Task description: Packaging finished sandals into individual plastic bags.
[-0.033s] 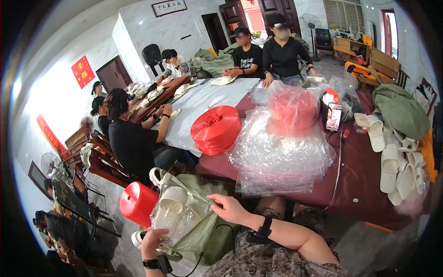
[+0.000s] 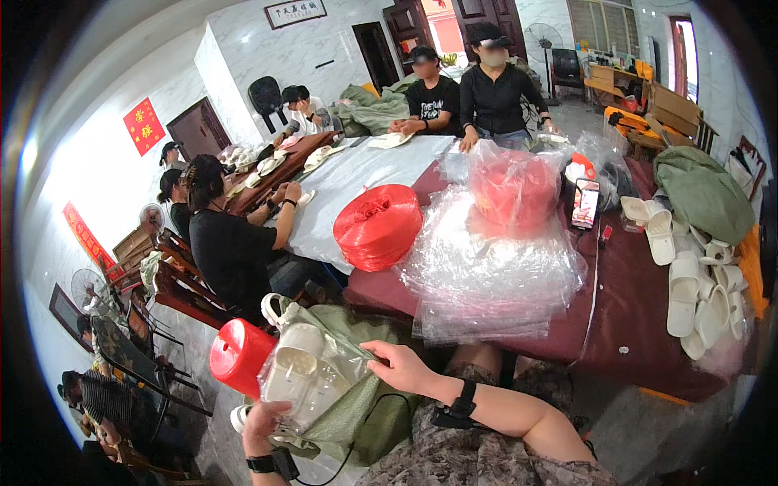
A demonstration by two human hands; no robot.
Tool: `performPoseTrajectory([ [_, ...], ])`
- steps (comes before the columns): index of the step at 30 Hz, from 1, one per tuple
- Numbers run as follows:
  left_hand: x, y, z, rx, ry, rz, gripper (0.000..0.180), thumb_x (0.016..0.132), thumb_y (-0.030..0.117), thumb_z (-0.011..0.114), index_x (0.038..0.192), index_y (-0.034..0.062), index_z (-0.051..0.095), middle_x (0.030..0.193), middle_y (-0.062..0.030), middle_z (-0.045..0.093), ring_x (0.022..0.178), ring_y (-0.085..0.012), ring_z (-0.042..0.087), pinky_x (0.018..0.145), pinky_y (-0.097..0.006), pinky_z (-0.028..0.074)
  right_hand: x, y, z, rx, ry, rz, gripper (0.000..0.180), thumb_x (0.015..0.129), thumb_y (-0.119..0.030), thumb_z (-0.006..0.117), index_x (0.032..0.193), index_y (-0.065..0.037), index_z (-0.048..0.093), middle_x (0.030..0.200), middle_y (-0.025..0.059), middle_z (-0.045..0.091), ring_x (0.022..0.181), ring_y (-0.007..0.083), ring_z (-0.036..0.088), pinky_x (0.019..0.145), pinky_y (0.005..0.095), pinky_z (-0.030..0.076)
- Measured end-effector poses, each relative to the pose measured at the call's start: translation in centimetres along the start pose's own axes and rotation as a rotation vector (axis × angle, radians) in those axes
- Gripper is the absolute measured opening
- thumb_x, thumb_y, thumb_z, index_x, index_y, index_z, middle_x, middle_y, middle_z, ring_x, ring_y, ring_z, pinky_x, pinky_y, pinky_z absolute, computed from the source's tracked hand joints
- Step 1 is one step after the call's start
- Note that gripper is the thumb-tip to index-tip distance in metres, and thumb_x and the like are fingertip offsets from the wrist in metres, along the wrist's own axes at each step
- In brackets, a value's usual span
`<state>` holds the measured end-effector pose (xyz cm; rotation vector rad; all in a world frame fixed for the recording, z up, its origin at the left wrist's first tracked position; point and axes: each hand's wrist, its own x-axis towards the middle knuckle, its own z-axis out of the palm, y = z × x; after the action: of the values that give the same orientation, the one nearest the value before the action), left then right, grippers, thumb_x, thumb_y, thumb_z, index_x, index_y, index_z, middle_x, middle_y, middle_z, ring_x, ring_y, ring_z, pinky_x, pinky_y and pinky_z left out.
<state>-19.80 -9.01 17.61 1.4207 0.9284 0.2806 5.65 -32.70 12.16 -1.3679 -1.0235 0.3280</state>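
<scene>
Low at the left, my left hand (image 2: 266,423) is closed on the near edge of a clear plastic bag (image 2: 334,377). Inside that bag lie off-white slippers (image 2: 297,361). My right hand (image 2: 399,368) pinches the bag's other side between thumb and fingers. Beneath the bag is a green woven sack (image 2: 352,429), whose folds also rise behind it. Other white footwear (image 2: 276,309) pokes out at the sack's far side. A red roll of plastic twine (image 2: 242,357) stands left of the bag.
A maroon-covered table (image 2: 624,324) holds a stack of clear bags (image 2: 494,271), a big red twine roll (image 2: 378,228), a phone (image 2: 585,203) and several loose white slippers (image 2: 685,300). Several people sit or stand around the adjoining tables. A thin cable crosses my lap.
The bag with the slippers has shifted slightly up and left, and its left edge stands out more. My left hand has turned a little with it; both hands keep their hold.
</scene>
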Motion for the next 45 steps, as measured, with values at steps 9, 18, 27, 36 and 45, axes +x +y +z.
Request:
performPoseTrajectory([
  [9,-3.4,5.6,-2.1,-0.112,0.014,0.202,0.055,0.074,0.002,0.065,0.129,-0.0019,0.057,0.112,-0.0141,0.068,0.095,-0.0278,0.068,0.083,-0.037,0.054,0.5,-1.0,-0.6,0.003,-0.027,0.028,0.041,0.092,-0.015,0.060,0.130,-0.001,0.056,0.080,0.0161,0.064,0.066,0.0222,0.059,0.066,0.0336,0.047],
  [18,4.3,-0.1,3.7,0.312,-0.242,-0.241,0.039,0.079,0.014,0.077,0.114,0.0020,0.066,0.092,-0.0048,0.069,0.078,-0.0192,0.065,0.066,-0.034,0.054,-0.1,-1.8,-1.1,0.034,-0.090,0.151,0.040,0.093,-0.008,0.058,0.133,-0.001,0.056,0.093,0.0061,0.068,0.080,0.0082,0.057,0.075,0.0267,0.048],
  [27,11.8,-6.9,0.5,1.010,-0.538,0.178,0.043,0.085,0.024,0.065,0.121,0.0002,0.064,0.097,-0.0030,0.068,0.085,-0.0166,0.061,0.074,-0.031,0.051,0.8,-0.8,-1.0,0.123,0.077,0.064,0.035,0.094,-0.009,0.059,0.129,-0.004,0.058,0.077,0.0068,0.058,0.069,0.0109,0.053,0.066,0.0287,0.046],
  [36,10.6,-0.7,-2.8,1.121,-0.798,-0.038,0.022,0.075,0.016,0.063,0.089,-0.0009,0.067,0.072,0.0009,0.060,0.061,-0.0129,0.051,0.053,-0.032,0.041,0.0,-2.1,-0.7,0.080,-0.038,0.077,0.033,0.097,-0.010,0.057,0.130,-0.003,0.058,0.077,-0.0025,0.055,0.069,0.0056,0.045,0.065,0.0244,0.042],
  [45,14.6,-5.5,5.9,0.858,-0.621,-0.448,0.047,0.086,0.036,0.073,0.120,0.0028,0.068,0.102,-0.0057,0.070,0.081,-0.0181,0.062,0.068,-0.033,0.052,-1.8,-1.3,-0.7,-0.031,-0.056,0.045,0.031,0.094,-0.009,0.056,0.125,-0.009,0.060,0.062,0.0083,0.049,0.054,0.0153,0.045,0.054,0.0323,0.036],
])
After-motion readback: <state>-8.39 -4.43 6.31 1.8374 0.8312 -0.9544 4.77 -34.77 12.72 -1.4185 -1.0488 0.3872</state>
